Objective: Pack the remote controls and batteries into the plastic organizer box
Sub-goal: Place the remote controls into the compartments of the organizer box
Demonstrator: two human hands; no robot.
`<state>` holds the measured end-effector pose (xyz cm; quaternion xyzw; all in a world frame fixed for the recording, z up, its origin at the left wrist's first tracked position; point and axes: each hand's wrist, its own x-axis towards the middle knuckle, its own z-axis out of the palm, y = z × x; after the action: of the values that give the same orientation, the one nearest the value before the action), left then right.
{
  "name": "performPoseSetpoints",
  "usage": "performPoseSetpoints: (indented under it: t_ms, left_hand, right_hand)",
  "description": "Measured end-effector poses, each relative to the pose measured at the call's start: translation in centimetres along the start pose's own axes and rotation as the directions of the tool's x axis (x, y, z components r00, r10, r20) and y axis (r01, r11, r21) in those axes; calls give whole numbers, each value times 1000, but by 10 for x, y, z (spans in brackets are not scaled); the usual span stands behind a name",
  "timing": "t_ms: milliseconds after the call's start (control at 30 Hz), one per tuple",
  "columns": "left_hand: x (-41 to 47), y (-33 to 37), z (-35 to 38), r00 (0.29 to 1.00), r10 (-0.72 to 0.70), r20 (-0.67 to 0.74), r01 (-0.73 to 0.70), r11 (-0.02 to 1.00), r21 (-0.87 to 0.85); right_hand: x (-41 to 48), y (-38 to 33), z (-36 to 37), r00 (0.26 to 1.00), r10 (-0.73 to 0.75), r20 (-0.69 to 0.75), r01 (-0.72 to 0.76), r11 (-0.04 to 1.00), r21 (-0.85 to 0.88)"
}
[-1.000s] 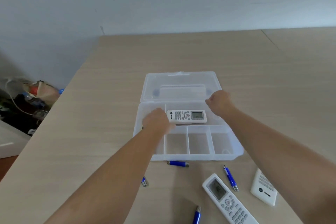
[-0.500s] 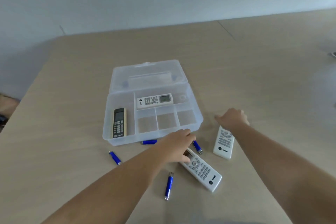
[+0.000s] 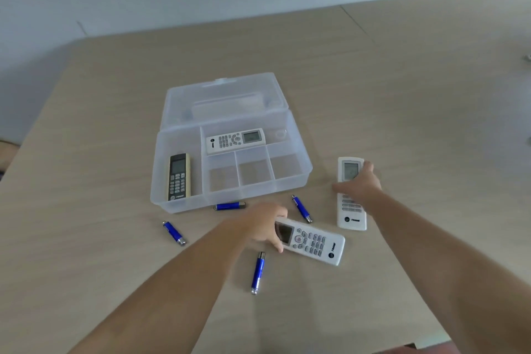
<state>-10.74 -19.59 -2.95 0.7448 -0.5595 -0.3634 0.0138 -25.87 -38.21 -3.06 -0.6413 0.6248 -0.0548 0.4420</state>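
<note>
The clear plastic organizer box (image 3: 298,181) lies open on the table, lid folded back. A white remote (image 3: 235,140) rests in its long rear compartment and a black-and-cream remote (image 3: 178,176) in the left one; three small front compartments hold nothing. My left hand (image 3: 263,225) grips the screen end of a white remote (image 3: 313,242) lying on the table in front of the box. My right hand (image 3: 359,185) closes over the middle of another white remote (image 3: 351,211) to the right of the box. Several blue batteries (image 3: 301,208) (image 3: 257,272) (image 3: 173,233) lie loose around the box front.
One battery (image 3: 229,206) lies against the box's front wall. The wooden table (image 3: 402,95) stretches wide to the right and back, and a pale wall rises behind it. The table's left edge drops off beyond the box.
Both hands left the box and came down to the table. My left hand now holds the near white remote; my right hand has slid onto the right remote, which now lies screen-end away.
</note>
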Motion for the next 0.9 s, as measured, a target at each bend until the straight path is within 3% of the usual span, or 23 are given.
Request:
performPoseSetpoints:
  t_ms: [100, 233, 367, 467, 533, 600, 700, 767, 900]
  left_hand:
    - [-9, -2, -18, 998, -51, 32, 58, 956, -286]
    - [-26, 0, -53, 995, 7, 95, 69, 635, -770]
    - [-38, -1, -75, 992, -103, 72, 101, 325, -940]
    - [-46, -13, -95, 957, -278, 82, 142, 202, -969]
    - [-54, -17, -111, 931, -341, 128, 221, 248, -943]
    - [-59, -22, -126, 912, -389, 128, 310, 453, -836]
    - [-52, -31, -149, 885, -466, -13, 374, 727, -575]
    - [-42, -35, -165, 892, -428, -148, 320, 827, -462]
    - [-13, -38, -185, 896, -222, -384, 151, 966, -208]
  right_hand:
    - [1, -9, -18, 995, -46, 84, 23, 966, 258]
    - [-1, -37, -34, 971, -145, 190, 49, 898, 437]
    - [-12, -76, -39, 965, -195, 175, 102, 894, 435]
    - [-18, -103, -34, 953, -253, 168, 155, 879, 451]
    - [-17, -117, -27, 943, -295, 157, 193, 864, 465]
    - [-16, -130, -20, 939, -315, 137, 208, 840, 502]
    - [-11, -146, -8, 944, -313, 103, 205, 803, 560]
    - [-5, -154, -1, 959, -276, 59, 189, 786, 589]
    - [10, -165, 6, 979, -183, -92, 201, 768, 608]
